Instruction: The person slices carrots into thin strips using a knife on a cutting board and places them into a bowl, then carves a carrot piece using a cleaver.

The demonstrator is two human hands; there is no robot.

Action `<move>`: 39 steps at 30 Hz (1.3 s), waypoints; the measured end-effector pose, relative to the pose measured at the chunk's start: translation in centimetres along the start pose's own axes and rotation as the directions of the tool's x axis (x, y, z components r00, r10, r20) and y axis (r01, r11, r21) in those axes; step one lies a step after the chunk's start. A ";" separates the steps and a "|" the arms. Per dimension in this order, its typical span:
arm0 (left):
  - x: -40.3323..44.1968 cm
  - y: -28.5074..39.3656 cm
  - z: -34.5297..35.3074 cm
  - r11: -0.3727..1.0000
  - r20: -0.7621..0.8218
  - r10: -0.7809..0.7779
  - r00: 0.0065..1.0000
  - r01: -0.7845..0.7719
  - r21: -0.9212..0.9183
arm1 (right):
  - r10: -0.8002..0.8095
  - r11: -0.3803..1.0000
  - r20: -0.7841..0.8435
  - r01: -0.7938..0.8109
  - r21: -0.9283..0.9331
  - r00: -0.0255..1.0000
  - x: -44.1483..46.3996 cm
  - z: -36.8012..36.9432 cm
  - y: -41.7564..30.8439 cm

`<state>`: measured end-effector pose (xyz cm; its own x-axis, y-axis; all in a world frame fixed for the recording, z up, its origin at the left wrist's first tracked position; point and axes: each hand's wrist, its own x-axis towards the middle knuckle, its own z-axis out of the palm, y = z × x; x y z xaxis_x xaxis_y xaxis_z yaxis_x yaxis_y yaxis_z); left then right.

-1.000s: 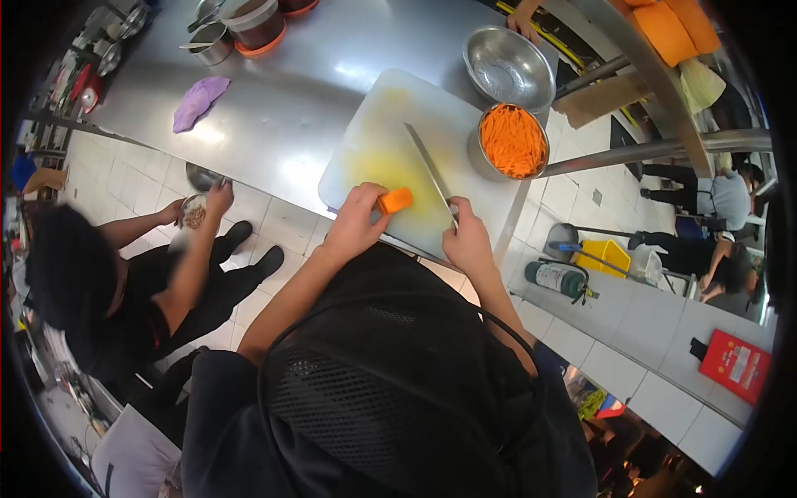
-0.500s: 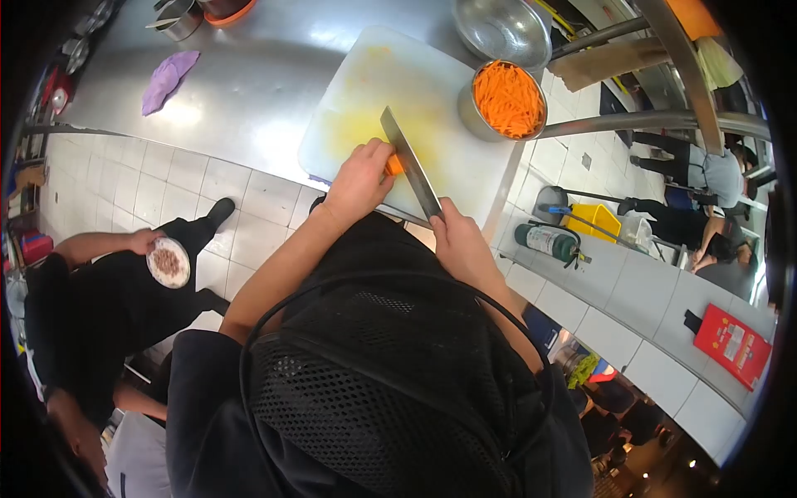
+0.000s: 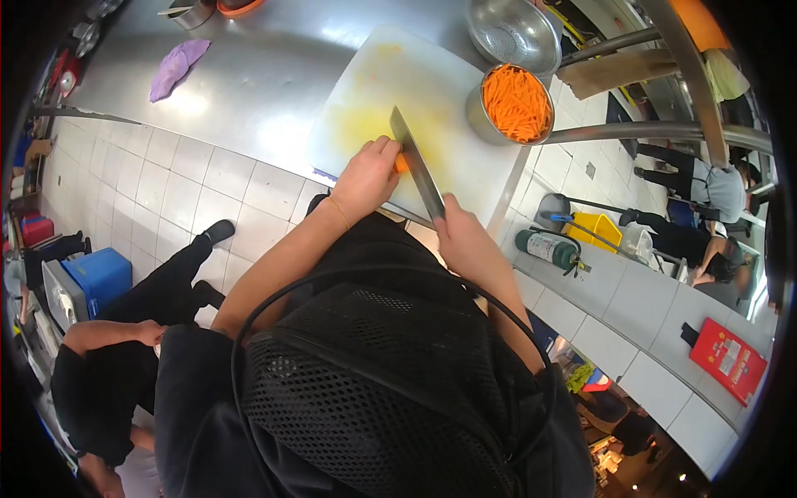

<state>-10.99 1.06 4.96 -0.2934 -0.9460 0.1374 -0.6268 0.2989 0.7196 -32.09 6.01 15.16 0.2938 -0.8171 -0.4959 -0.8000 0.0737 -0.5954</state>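
Note:
A piece of carrot (image 3: 401,163) lies on the white cutting board (image 3: 465,162), whose middle is stained yellow. My left hand (image 3: 370,175) is closed on the carrot, fingertips bent against it. In my right hand (image 3: 466,239) is the handle of a kitchen knife (image 3: 419,166). Its broad blade stands just right of my left fingers, touching or very close to the carrot; I cannot tell which. A metal container of carrot strips (image 3: 516,104) sits at the board's right edge.
Behind the container is a metal bowl (image 3: 515,35). A purple cloth (image 3: 178,70) lies on the steel table (image 3: 257,75) at left. One person (image 3: 108,365) is at my left; others are far right. A green fire extinguisher (image 3: 548,247) is at right.
The person at left has moved down and toward me; the plate they carried is no longer visible, and a blue bin shows. My view shifted slightly; my hands keep their hold on carrot and knife.

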 end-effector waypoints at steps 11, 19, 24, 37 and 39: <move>-0.8 0.7 0.6 1.000 -0.032 0.011 0.999 -0.011 0.019 | 0.015 0.972 -0.242 0.043 0.230 0.970 2.0 3.6 3.9; -0.4 0.7 0.2 0.999 -0.026 0.048 0.998 -0.049 -0.011 | 0.141 0.676 0.052 -0.135 0.725 0.989 1.8 2.7 6.7; -0.4 1.0 0.0 0.997 0.001 0.072 0.997 -0.072 0.017 | 0.137 0.671 0.041 -0.123 0.731 0.990 1.7 2.8 6.6; -0.3 1.4 -0.3 0.997 0.078 0.051 0.996 -0.055 0.053 | 0.131 0.682 0.131 -0.185 0.708 0.983 0.7 1.6 7.5; -0.4 1.0 0.2 0.995 0.055 0.072 0.996 -0.076 0.070 | 0.118 0.705 0.146 -0.186 0.684 0.982 0.0 1.2 7.9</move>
<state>-11.65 1.79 5.50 -0.3771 -0.9138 0.1510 -0.6515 0.3775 0.6580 -37.73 7.24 9.70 0.2700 -0.7107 -0.6496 -0.2606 0.5956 -0.7598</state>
